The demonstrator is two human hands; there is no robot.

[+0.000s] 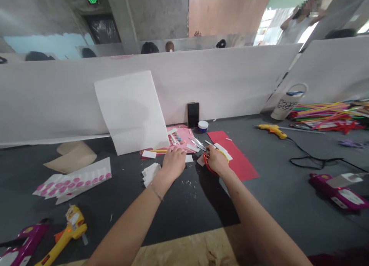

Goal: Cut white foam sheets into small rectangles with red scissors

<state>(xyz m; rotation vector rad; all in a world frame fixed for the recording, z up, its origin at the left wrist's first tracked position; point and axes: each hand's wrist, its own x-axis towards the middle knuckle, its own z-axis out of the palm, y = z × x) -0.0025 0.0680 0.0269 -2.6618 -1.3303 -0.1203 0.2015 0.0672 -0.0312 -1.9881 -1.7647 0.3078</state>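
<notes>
Closest to me on the feed is the edge of a wooden board (pixel 187 250), with the dark tabletop (pixel 184 208) beyond it, dotted with tiny paper scraps (pixel 184 183). My left hand (pixel 173 164) lies palm down with the fingers close together, a thin bracelet (pixel 156 192) on the wrist. It sits over a white paper slip (pixel 188 158), though I can't tell whether it grips anything; the low, flat pose looks meant to steady the papers. My right hand (pixel 216 160) is closed around the red handles of the scissors (pixel 198 145), with the blades spread and pointing up and left, just beside the left hand's fingers.

A small stack of white slips (pixel 151 173) sits by the left hand, likely kept there for easy reach. Under and beyond the hands lie a red card (pixel 235 154) and a pink sheet (pixel 181 137). Further left are a strip of pink dot stickers (pixel 72 181) and brown paper (pixel 72 156), with yellow and purple glue guns (pixel 69 227) at lower left. To the right are another yellow glue gun (pixel 271 130), its black cord (pixel 311 162), and a heap of coloured sticks (pixel 325 116). A phone (pixel 193 114) and a large white sheet (pixel 129 112) lean against the white partition (pixel 57 100), which blocks my view of the people beyond.
</notes>
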